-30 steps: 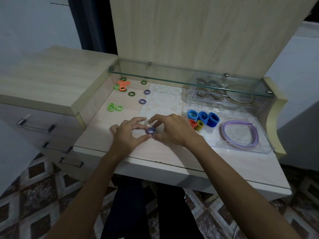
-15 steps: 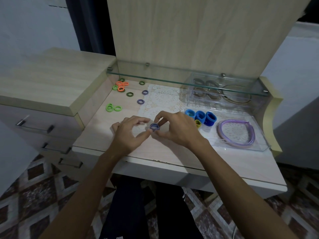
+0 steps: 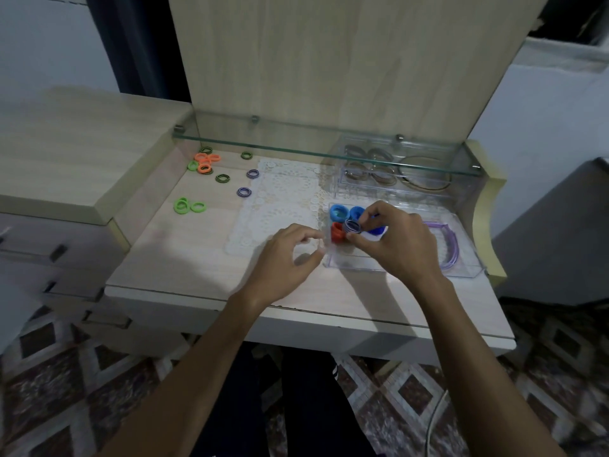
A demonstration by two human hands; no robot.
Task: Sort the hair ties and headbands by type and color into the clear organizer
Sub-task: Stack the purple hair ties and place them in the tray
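My right hand (image 3: 392, 240) pinches a stack of purple hair ties (image 3: 353, 226) over the front-left part of the clear organizer (image 3: 468, 270). Under it stand blue ties (image 3: 339, 212) and red-orange ties (image 3: 337, 233). A purple headband (image 3: 450, 249) lies in the organizer's right part. My left hand (image 3: 286, 258) hovers just left of the organizer with loosely curled fingers, holding nothing. Loose on the desk lie purple ties (image 3: 244, 192), green ties (image 3: 188, 206), orange ties (image 3: 205, 162) and dark green-black ties (image 3: 222, 178).
A white lace mat (image 3: 283, 196) covers the desk's middle. A glass shelf (image 3: 296, 150) runs across the back, over a second clear box (image 3: 392, 174) with rings and hoops. A raised drawer unit (image 3: 72, 153) borders the left.
My right hand carried the purple ties rightward from the desk's middle to above the organizer. My left hand let go of them and followed a little to the right.
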